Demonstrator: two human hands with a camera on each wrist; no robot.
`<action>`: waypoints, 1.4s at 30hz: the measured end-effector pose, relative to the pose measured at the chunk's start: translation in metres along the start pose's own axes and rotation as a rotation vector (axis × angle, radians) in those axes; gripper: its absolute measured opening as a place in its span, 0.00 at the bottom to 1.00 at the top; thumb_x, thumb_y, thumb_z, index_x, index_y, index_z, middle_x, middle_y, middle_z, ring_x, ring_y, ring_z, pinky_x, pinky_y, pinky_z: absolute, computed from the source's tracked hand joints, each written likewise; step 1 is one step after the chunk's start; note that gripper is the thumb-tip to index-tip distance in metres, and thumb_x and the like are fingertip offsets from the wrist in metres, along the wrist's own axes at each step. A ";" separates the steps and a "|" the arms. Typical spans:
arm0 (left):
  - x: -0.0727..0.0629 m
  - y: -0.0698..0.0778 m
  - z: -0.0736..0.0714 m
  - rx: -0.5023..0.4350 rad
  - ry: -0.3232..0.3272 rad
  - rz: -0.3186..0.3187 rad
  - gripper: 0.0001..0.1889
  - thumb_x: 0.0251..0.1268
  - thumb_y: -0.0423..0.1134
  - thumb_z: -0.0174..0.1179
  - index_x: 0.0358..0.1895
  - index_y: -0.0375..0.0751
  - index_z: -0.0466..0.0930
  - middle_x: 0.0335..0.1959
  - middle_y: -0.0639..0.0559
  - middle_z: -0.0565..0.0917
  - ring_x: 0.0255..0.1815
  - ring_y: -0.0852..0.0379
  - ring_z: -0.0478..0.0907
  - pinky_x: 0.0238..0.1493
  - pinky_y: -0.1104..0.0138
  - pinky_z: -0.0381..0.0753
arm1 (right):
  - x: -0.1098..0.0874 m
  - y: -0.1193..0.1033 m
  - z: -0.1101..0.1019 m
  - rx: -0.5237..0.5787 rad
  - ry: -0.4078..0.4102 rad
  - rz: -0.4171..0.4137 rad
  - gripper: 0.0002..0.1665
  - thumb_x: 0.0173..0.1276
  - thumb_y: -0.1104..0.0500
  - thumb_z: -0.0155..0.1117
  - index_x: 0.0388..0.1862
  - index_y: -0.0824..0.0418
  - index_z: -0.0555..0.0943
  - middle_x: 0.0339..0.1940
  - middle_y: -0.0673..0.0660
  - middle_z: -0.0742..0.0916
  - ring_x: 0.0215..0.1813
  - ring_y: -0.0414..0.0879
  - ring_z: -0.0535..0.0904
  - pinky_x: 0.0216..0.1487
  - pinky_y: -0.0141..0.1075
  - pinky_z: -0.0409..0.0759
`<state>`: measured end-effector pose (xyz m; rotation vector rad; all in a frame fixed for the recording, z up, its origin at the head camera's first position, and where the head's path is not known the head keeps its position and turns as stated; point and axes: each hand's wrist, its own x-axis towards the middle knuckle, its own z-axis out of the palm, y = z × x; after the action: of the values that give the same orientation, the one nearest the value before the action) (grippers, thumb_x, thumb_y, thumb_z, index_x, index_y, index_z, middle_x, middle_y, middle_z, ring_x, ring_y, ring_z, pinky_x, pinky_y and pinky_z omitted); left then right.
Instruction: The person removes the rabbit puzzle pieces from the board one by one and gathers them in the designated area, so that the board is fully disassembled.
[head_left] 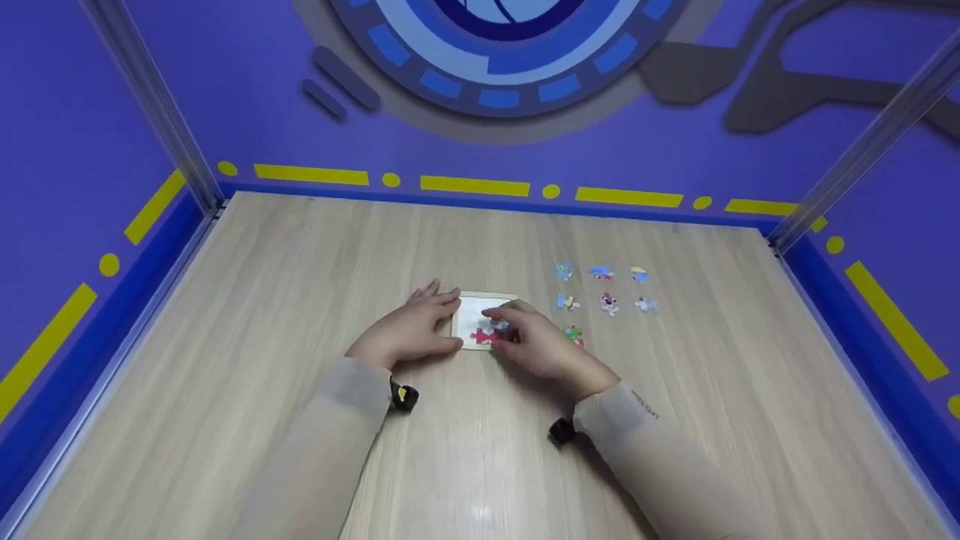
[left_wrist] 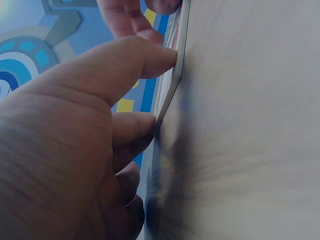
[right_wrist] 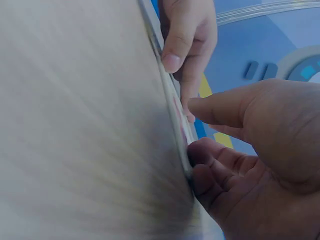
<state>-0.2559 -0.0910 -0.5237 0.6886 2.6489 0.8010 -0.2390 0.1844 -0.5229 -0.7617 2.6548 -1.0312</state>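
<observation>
A small square puzzle frame (head_left: 466, 307) with a pale inside lies in front of me. A red puzzle piece (head_left: 481, 337) lies at its near side. My left hand (head_left: 409, 326) rests at the frame's left edge, thumb at the near corner, fingers spread toward the far one. In the left wrist view, the thumb (left_wrist: 157, 62) presses the rim and the index finger touches it further along. My right hand (head_left: 536, 341) bends over the frame's right half, with a grey-blue puzzle piece (head_left: 499, 325) between thumb and fingers, largely hidden. The right wrist view shows curled fingers (right_wrist: 202, 155) at the frame's rim.
Right of the frame, several loose puzzle pieces (head_left: 609, 303) lie in spaced rows; another piece (head_left: 574, 334) lies close behind the right hand. The wooden table (head_left: 330, 255) is bounded by blue-purple panels (head_left: 480, 161) at the back and sides.
</observation>
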 end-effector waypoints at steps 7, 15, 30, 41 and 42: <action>-0.001 0.000 0.000 -0.003 0.000 -0.002 0.46 0.77 0.56 0.69 0.90 0.38 0.63 0.96 0.51 0.58 1.00 0.43 0.38 1.00 0.47 0.40 | 0.000 -0.001 0.006 -0.082 -0.010 -0.021 0.26 0.85 0.64 0.66 0.78 0.63 0.83 0.70 0.66 0.83 0.58 0.54 0.85 0.65 0.53 0.88; -0.001 0.000 0.000 0.006 -0.002 0.002 0.46 0.77 0.55 0.69 0.90 0.38 0.63 0.96 0.51 0.58 0.99 0.42 0.38 1.00 0.47 0.41 | 0.001 -0.003 0.010 -0.125 -0.021 -0.016 0.21 0.87 0.65 0.63 0.73 0.63 0.87 0.68 0.65 0.83 0.62 0.56 0.84 0.69 0.54 0.87; -0.002 0.002 0.000 -0.006 0.000 -0.016 0.47 0.76 0.56 0.69 0.90 0.39 0.63 0.96 0.53 0.57 1.00 0.43 0.38 1.00 0.46 0.42 | 0.003 -0.007 0.012 -0.110 -0.006 0.026 0.16 0.86 0.66 0.63 0.67 0.61 0.86 0.63 0.60 0.83 0.58 0.51 0.84 0.64 0.50 0.88; -0.001 0.000 0.000 -0.010 -0.004 -0.008 0.46 0.77 0.55 0.68 0.90 0.39 0.62 0.96 0.52 0.57 1.00 0.42 0.38 0.99 0.43 0.42 | 0.002 -0.008 0.012 -0.059 -0.012 0.046 0.16 0.86 0.66 0.63 0.67 0.61 0.85 0.66 0.61 0.83 0.64 0.54 0.83 0.71 0.52 0.86; -0.001 0.000 0.000 -0.011 -0.004 -0.007 0.46 0.77 0.55 0.68 0.90 0.39 0.63 0.96 0.52 0.57 1.00 0.42 0.38 0.99 0.43 0.42 | 0.002 -0.008 0.012 -0.057 -0.013 0.047 0.16 0.86 0.66 0.63 0.67 0.62 0.85 0.66 0.61 0.83 0.64 0.55 0.83 0.72 0.52 0.86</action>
<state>-0.2551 -0.0919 -0.5238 0.6766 2.6396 0.8108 -0.2337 0.1719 -0.5265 -0.7114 2.6878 -0.9393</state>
